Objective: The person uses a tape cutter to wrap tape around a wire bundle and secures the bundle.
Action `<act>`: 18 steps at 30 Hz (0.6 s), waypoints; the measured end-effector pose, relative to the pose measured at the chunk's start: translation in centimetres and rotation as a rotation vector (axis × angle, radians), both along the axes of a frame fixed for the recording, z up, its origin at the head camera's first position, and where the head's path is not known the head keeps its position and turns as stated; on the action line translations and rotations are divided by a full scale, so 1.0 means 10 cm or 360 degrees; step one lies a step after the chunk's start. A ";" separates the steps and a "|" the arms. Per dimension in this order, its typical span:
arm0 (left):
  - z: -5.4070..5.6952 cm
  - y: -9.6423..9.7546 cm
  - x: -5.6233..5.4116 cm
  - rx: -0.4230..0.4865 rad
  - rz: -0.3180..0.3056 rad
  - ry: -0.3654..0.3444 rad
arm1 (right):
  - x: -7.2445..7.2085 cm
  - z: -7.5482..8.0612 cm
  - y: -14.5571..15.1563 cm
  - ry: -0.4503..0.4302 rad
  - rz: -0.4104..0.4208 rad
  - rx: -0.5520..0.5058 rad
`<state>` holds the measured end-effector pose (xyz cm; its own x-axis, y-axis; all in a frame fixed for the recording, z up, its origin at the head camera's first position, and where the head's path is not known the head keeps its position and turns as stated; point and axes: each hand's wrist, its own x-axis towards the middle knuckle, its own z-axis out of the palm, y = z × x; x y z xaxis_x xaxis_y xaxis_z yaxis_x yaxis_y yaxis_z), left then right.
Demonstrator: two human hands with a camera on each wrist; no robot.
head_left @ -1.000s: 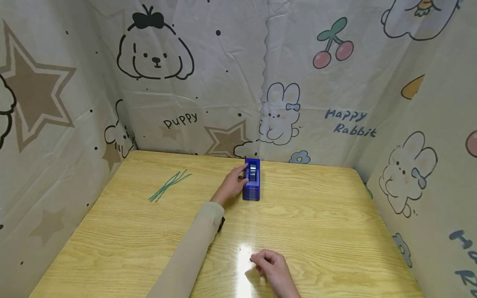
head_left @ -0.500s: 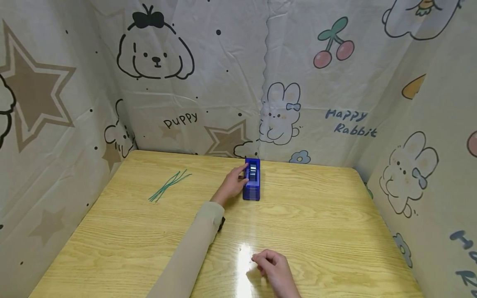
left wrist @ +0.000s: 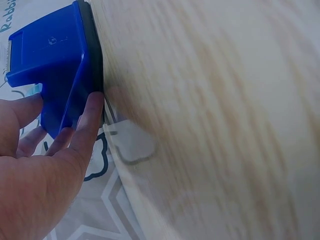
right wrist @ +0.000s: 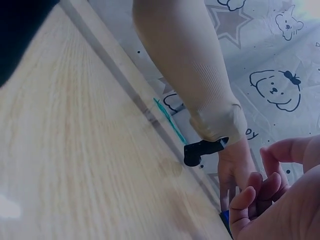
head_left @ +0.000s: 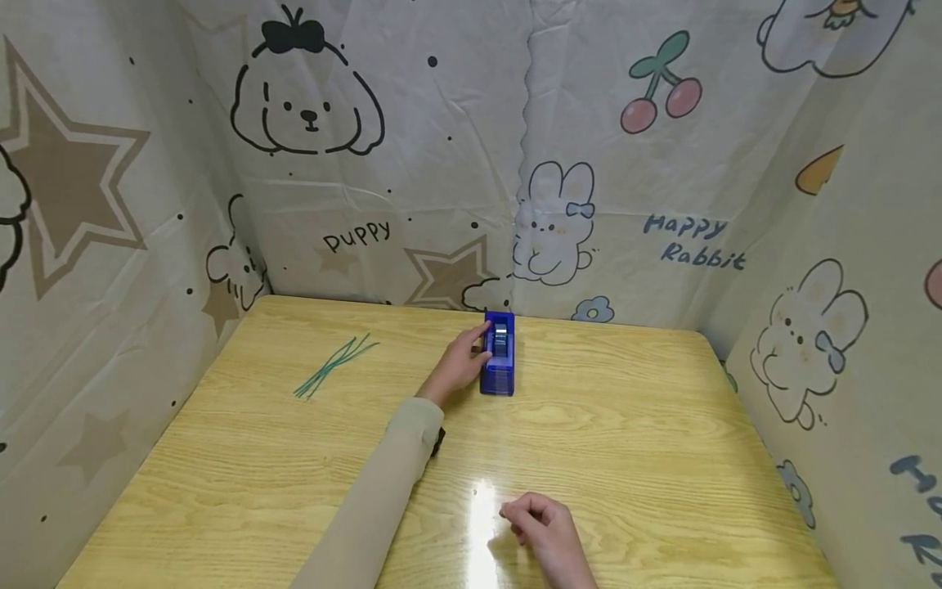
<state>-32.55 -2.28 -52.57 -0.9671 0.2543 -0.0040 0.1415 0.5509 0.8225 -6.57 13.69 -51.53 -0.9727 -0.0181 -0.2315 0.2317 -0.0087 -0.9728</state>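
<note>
A blue tape dispenser stands at the table's far edge, with a tape roll inside it. My left hand grips its left side, thumb and fingers spread along the body. From close up in the left wrist view, the fingers reach around the dispenser near its dark base. Near the front, my right hand is low over the table with thumb and index finger pinched together. A faint pale strip of clear tape seems to run from the dispenser toward these fingers.
Several thin green strands lie loosely bunched on the wooden table, left of the dispenser. Printed cloth hangs around the back and sides. A bright light reflection crosses the tabletop beside my right hand.
My right hand has shifted very slightly to the right, still pinching. My left hand keeps its grip on the tape dispenser, which stays in place.
</note>
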 end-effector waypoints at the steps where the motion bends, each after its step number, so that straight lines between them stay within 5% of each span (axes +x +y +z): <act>1: 0.00 0.00 0.00 -0.0004 -0.0002 0.0003 | 0.00 0.00 0.00 -0.0007 0.0002 -0.0010; 18: -0.01 -0.01 -0.01 0.0000 -0.0017 0.0013 | -0.01 -0.12 0.02 -0.0118 0.0110 0.0059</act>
<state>-32.69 -2.37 -52.70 -0.9644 0.2645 0.0038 0.1538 0.5492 0.8214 -6.62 13.85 -52.74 -0.9495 -0.0744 -0.3047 0.3020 0.0457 -0.9522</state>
